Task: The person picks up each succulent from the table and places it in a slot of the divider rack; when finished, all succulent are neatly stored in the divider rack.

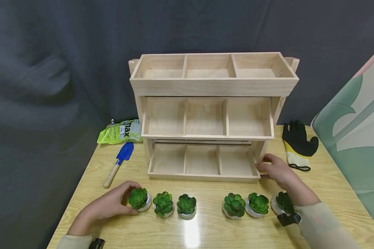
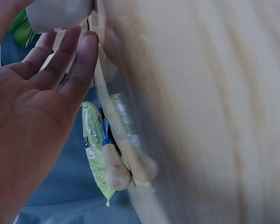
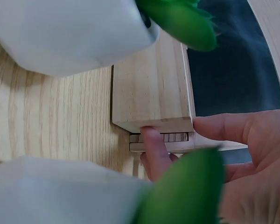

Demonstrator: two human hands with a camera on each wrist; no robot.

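In the head view my left hand curves round the leftmost potted succulent, thumb at the front and fingers behind. The left wrist view shows my fingertips close under its white pot; how firmly they touch is unclear. A three-tier wooden rack stands behind the row of plants. My right hand holds the right end of its bottom tray. In the right wrist view the thumb of my right hand rests on the tray's edge and a finger presses its end face.
More succulents in white pots line the table front, one beside my right wrist. A blue trowel and green bag lie left of the rack. A black and yellow glove lies to the right, near a patterned cloth.
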